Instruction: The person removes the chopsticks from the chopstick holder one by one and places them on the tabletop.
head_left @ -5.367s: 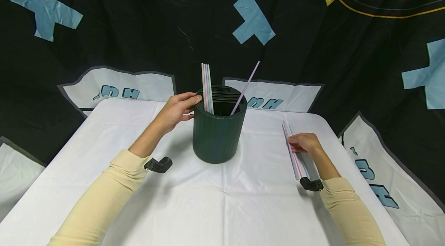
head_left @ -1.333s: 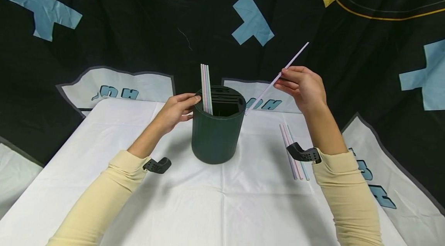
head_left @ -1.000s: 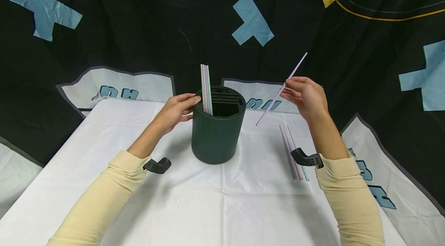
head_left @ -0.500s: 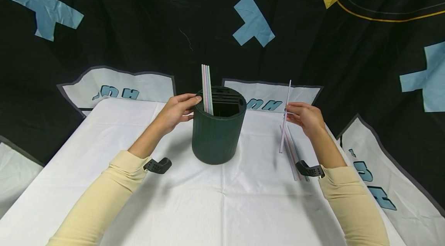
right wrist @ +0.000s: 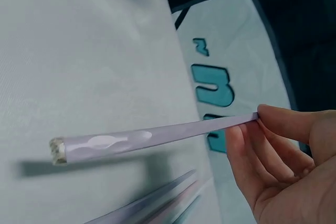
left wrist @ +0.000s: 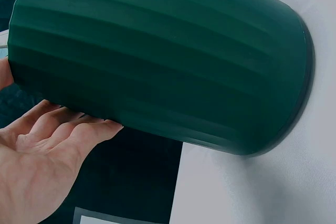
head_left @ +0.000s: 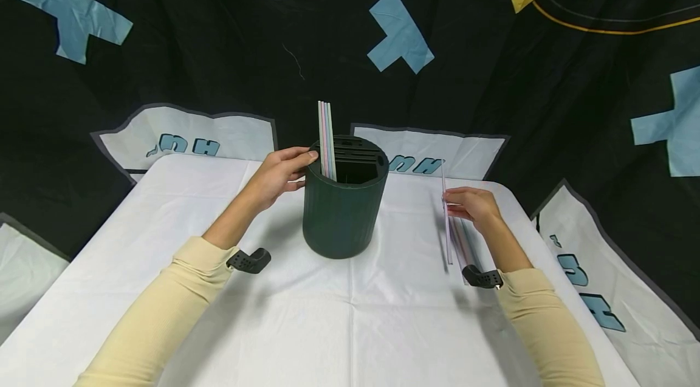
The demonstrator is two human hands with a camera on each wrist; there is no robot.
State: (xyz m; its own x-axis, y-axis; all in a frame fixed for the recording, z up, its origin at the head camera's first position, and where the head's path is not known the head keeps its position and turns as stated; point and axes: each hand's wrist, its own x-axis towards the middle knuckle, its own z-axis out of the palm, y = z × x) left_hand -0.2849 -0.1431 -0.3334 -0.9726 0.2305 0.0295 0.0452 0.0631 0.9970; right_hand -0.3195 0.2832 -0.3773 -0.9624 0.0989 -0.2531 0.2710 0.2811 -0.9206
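Observation:
A dark green slotted utensil holder [head_left: 343, 217] stands upright on the table. My left hand [head_left: 277, 173] holds its left side, thumb at the rim and fingers against the outer wall; in the left wrist view the fingers [left wrist: 79, 132] touch the ribbed wall. Several pastel straws [head_left: 327, 141] stand together in the holder's front opening. My right hand [head_left: 474, 208] pinches one lilac straw [head_left: 446, 217] between thumb and fingers. In the right wrist view the lilac straw [right wrist: 142, 137] hangs above the cloth, its shadow beneath. Loose straws [right wrist: 157, 203] lie just beside it, partly hidden by my hand in the head view.
White cloth [head_left: 306, 320] covers the table. A black curtain [head_left: 229, 65] with blue and yellow tape pieces hangs behind. White printed panels [head_left: 432, 149] run along the table's back edge. The table's right edge lies close to my right arm.
The lilac straw, leaning in the holder earlier, came out in my right hand. It has moved right and down, turning more upright, to beside the loose straws. My left hand has stayed put.

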